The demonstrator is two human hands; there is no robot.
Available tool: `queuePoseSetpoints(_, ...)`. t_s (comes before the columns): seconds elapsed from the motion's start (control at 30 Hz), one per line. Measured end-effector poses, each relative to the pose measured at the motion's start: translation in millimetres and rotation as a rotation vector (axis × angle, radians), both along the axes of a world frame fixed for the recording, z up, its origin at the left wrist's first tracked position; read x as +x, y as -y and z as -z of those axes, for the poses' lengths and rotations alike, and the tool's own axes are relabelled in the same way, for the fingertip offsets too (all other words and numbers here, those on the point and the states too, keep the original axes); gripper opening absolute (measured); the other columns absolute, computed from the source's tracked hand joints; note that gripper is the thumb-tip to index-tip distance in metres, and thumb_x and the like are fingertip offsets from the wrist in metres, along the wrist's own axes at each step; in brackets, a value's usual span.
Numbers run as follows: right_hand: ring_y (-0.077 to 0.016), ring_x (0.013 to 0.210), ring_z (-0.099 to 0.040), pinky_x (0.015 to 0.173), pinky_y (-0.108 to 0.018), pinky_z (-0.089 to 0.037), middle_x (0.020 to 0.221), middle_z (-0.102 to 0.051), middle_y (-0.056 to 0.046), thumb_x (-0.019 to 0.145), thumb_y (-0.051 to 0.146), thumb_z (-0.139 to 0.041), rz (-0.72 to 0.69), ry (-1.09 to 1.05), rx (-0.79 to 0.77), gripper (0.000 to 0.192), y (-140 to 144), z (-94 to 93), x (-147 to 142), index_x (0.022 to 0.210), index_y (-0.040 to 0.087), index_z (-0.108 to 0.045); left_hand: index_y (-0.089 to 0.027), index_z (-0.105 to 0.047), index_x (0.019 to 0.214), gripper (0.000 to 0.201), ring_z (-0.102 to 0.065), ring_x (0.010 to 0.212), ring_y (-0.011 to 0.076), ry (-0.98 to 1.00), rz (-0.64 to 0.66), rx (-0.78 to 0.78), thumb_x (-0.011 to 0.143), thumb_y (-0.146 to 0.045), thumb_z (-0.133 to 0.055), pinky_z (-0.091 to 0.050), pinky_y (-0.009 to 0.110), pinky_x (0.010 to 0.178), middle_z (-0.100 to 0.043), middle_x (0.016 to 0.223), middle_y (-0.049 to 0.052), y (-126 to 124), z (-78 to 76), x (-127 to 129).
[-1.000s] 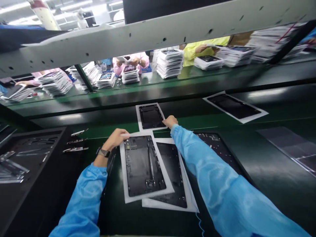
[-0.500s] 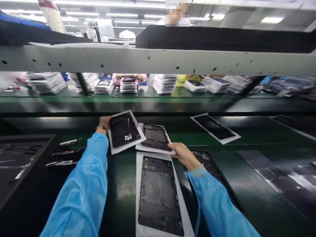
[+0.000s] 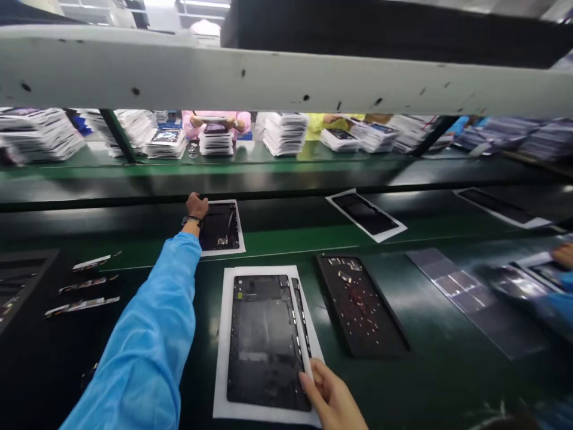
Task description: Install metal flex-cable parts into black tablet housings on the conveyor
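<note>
Left hand (image 3: 197, 206): stretched far forward, fingers lying flat on the left edge of the far panel (image 3: 220, 227), which now sits down on the belt (image 3: 290, 242) instead of hanging in the air.
Right hand (image 3: 329, 397): drawn back close, fingertips pinching the lower right corner of the near panel (image 3: 264, 340) on its white sheet.
Meaning: one piece looks sent off, another squared up on the table.
Black tray (image 3: 360, 304): uncovered, just right of the near panel.
Hard to see: the right edge is blurred; the right wrist is cut off.

Green conveyor belt (image 3: 447, 382), white shelf beam (image 3: 286, 77) overhead — perhaps ceiling lights beyond.
</note>
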State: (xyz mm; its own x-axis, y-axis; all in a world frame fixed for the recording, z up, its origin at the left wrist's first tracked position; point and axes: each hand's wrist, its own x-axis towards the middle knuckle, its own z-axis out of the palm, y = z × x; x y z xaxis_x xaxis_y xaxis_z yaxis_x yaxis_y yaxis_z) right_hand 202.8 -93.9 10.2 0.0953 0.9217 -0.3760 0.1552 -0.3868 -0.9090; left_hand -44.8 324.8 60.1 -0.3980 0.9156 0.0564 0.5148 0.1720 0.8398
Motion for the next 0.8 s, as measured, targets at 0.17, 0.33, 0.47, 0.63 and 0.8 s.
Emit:
queuePoseSetpoints(0.17, -0.0186, 0.050, -0.050, 0.052, -0.030, -0.040, 0.056, -0.054, -0.001, 0.087, 0.051, -0.053, -0.113, 0.399, 0.153, 0.032, 2, -8.6, 7, 0.080, 0.022, -0.063, -0.008, -0.067, 0.101, 0.022, -0.066, 0.094, 0.0223, 0.022, 0.104, 0.082, 0.082, -0.016, -0.062, -0.051, 0.032, 0.084, -0.072, 0.101, 0.012, 66, -44.3, 20)
queuePoseSetpoints(0.33, -0.0172, 0.054, -0.053, 0.056, -0.029, -0.044, 0.068, -0.064, -0.004, 0.087, 0.035, -0.050, -0.060, 0.574, 0.379, 0.028, -25, -21.9, 73, 0.097, 0.018, -0.070, -0.012, -0.071, 0.093, 0.021, -0.068, 0.087, 0.0187, 0.187, 0.312, 0.371, 0.080, -0.028, -0.069, -0.053, 0.031, 0.082, -0.074, 0.092, 0.008, 217, -90.8, 21)
queuePoseSetpoints(0.47, -0.0182, 0.057, -0.056, 0.059, -0.030, -0.043, 0.065, -0.064, -0.003, 0.078, 0.027, -0.054, 0.110, 0.756, 0.359, 0.023, -65, -25.5, 144, 0.091, 0.018, -0.071, -0.022, -0.073, 0.100, 0.028, -0.068, 0.093, 0.0208, 0.039, 0.071, 0.214, 0.082, -0.042, -0.067, -0.052, 0.032, 0.084, -0.074, 0.102, 0.003, 353, -76.9, 6)
queuePoseSetpoints(0.63, -0.0188, 0.061, -0.058, 0.060, -0.029, -0.038, 0.061, -0.064, -0.001, 0.070, 0.020, -0.063, 0.107, 0.813, 0.198, 0.008, -88, -23.4, 174, 0.074, 0.020, -0.070, -0.027, -0.071, 0.100, 0.034, -0.066, 0.084, 0.0268, -0.256, -0.161, -0.215, 0.078, -0.051, -0.059, -0.050, 0.041, 0.078, -0.072, 0.104, 0.005, 457, -14.9, -35)
queuePoseSetpoints(0.8, -0.0168, 0.057, -0.056, 0.059, -0.029, -0.037, 0.058, -0.065, -0.001, 0.068, 0.019, -0.070, 0.075, 0.753, 0.148, 0.005, -90, -20.0, 149, 0.064, 0.020, -0.067, -0.023, -0.067, 0.095, 0.037, -0.064, 0.085, 0.0317, -0.495, -0.202, -0.225, 0.081, -0.053, -0.051, -0.049, 0.046, 0.078, -0.070, 0.099, 0.011, 506, 35.0, -75)
